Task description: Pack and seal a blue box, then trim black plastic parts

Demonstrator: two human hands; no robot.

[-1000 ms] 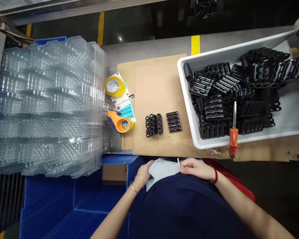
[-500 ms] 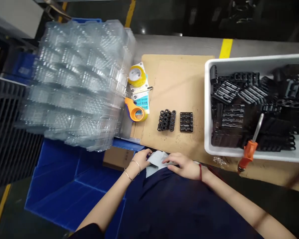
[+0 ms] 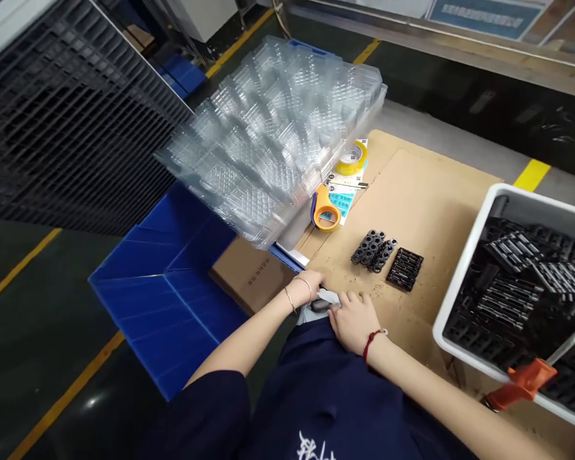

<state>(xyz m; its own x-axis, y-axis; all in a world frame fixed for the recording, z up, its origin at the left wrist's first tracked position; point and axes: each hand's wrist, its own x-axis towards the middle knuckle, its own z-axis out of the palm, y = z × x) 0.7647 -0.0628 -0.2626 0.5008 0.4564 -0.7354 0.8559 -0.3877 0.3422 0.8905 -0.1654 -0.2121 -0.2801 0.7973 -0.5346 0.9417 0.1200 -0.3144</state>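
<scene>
Clear thermoformed plastic trays [image 3: 273,140], ribbed and nested in a tall stack, lean at a tilt beside a brown cardboard sheet [image 3: 426,204] and above a blue corrugated plastic bin [image 3: 163,287], which holds a brown carton [image 3: 249,275]. On the sheet lie a yellow tape roll [image 3: 351,158], an orange tape dispenser [image 3: 324,214], printed labels [image 3: 342,204], a stack of black ring-shaped plastic parts [image 3: 371,250] and a flat black slotted part [image 3: 405,268]. A white plastic tub [image 3: 460,281] holds a heap of similar black parts, with an orange-handled screwdriver [image 3: 524,380] lying across them. At the bench edge, the left hand [image 3: 309,281] and right hand [image 3: 352,322] sit close together at a pale fabric [image 3: 328,297], with a small dark item [image 3: 320,305] just between them. The fingers of each hand lie together on or beside the fabric; whether they grip it cannot be determined.
</scene>
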